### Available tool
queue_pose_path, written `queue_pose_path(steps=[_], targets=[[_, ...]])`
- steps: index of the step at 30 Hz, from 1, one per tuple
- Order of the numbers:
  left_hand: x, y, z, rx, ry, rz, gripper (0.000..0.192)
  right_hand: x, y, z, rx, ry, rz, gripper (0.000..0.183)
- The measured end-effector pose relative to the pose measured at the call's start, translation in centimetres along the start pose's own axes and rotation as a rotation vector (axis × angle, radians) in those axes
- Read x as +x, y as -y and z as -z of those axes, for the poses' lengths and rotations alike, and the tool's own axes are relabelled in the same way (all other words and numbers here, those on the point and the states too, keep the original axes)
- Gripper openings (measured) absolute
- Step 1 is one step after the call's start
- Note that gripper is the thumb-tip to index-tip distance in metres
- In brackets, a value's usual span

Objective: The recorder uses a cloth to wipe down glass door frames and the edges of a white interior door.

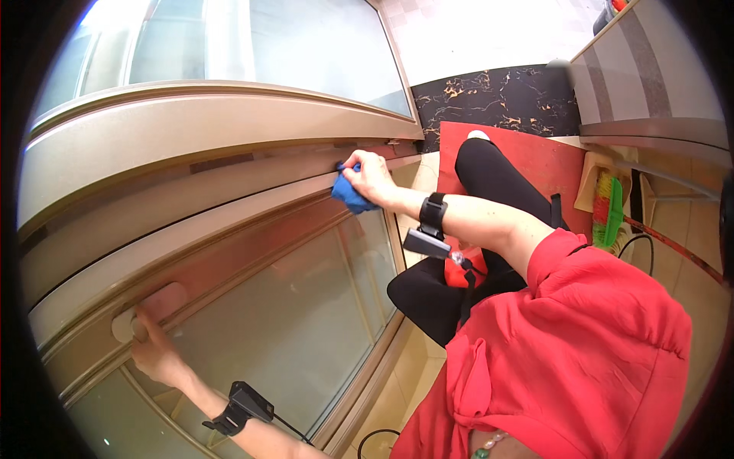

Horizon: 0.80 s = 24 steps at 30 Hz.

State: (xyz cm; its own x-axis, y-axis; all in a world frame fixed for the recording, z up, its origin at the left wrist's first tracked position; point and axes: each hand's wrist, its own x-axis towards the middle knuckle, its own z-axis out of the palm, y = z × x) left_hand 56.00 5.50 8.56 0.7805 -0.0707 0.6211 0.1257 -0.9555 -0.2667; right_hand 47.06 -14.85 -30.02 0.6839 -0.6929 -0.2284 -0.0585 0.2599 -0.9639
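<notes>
My right hand [371, 179] grips a bunched blue cloth [351, 192] against the far part of a door's beige frame edge [252, 209]. At the lower left, my left hand [156, 351] is on the door handle [139, 329], fingers bent around it. The handle has a pale rounded backplate [166, 299]. Below the frame edge is the door's glass panel [287, 310], which has curved trim and reflects red. Both wrists wear black straps with small devices. The palm side of my left hand is hidden.
A second glazed door panel [309, 51] stands above. On the tiled floor lie a red mat [516, 155] and a black marbled threshold [493, 97]. At right are a green-backed broom [615, 212] and a beige dustpan [586, 175], by a striped panel [648, 74].
</notes>
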Motion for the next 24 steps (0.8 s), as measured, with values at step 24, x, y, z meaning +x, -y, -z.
queue_pose_path(steps=[24], targets=[[0.4, 0.2, -0.1, -0.024, 0.013, -0.014, 0.074, 0.6, -9.4, -2.1, -0.401, 0.077, -0.219, 0.068]])
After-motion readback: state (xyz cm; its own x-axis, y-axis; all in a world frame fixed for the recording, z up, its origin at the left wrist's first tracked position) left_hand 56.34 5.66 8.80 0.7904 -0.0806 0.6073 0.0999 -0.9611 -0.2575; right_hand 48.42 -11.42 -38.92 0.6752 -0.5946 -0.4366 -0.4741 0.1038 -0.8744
